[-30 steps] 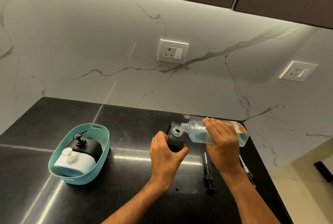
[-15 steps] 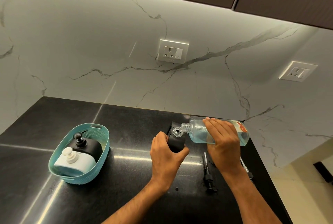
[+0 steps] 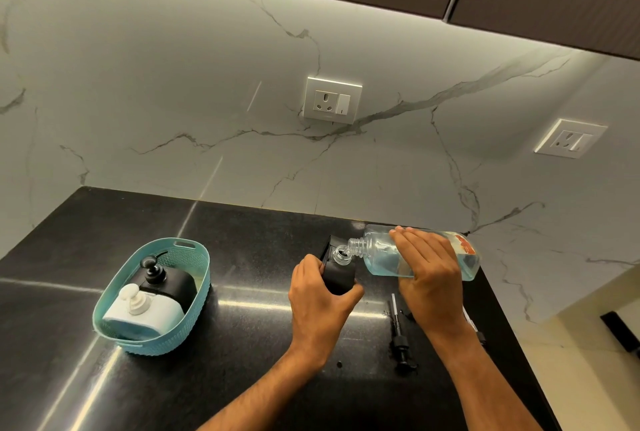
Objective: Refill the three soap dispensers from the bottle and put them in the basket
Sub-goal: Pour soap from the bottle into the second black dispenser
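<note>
My left hand (image 3: pixel 320 295) grips a black soap dispenser (image 3: pixel 341 274) that stands on the black counter with its clear neck open. My right hand (image 3: pixel 429 278) holds a clear refill bottle (image 3: pixel 381 254) tipped on its side, its mouth right over the dispenser's neck; pale blue liquid lies in the bottle. A teal basket (image 3: pixel 194 295) at the left holds a black dispenser (image 3: pixel 173 283) and a white dispenser (image 3: pixel 145 312), both with pumps on. A loose black pump (image 3: pixel 398 337) lies on the counter between my forearms.
The black counter (image 3: pixel 242 344) ends at a marble wall behind and drops off at the right edge. A second loose pump or cap piece (image 3: pixel 479 335) peeks out right of my right wrist. Two wall sockets (image 3: pixel 332 100) sit above.
The bottle's mouth has dropped slightly and moved in over the dispenser's neck. Both hands keep their grips and the basket is unchanged.
</note>
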A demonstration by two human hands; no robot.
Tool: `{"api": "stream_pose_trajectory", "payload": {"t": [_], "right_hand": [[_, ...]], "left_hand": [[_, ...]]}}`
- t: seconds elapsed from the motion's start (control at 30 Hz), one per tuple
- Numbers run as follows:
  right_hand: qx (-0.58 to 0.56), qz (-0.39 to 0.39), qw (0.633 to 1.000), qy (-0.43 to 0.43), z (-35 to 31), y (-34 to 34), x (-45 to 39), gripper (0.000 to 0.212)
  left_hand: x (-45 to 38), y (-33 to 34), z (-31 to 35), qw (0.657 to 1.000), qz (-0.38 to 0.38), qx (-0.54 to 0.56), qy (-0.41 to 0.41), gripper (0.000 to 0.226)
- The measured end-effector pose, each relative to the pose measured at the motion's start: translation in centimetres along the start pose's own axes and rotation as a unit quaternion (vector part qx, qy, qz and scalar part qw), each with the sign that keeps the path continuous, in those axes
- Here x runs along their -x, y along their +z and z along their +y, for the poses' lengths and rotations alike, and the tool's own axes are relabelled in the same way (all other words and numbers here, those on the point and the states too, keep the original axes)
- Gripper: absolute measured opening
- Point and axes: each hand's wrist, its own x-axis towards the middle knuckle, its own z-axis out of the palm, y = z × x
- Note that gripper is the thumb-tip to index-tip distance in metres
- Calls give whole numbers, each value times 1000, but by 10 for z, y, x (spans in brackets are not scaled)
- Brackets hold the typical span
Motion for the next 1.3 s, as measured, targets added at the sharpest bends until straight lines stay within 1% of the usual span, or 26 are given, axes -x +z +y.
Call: {"api": "stream_pose_trajectory", "payload": {"t": [0.5,1.3], "right_hand": [[8,3,1000,-9,1,-3,0,72],[12,-2,1000,-19,1,-6,-4,72]], "left_hand": [[1,1,-1,1000,-6,0,-1,50],[-1,0,2,1000,4,-4,7,49]]}}
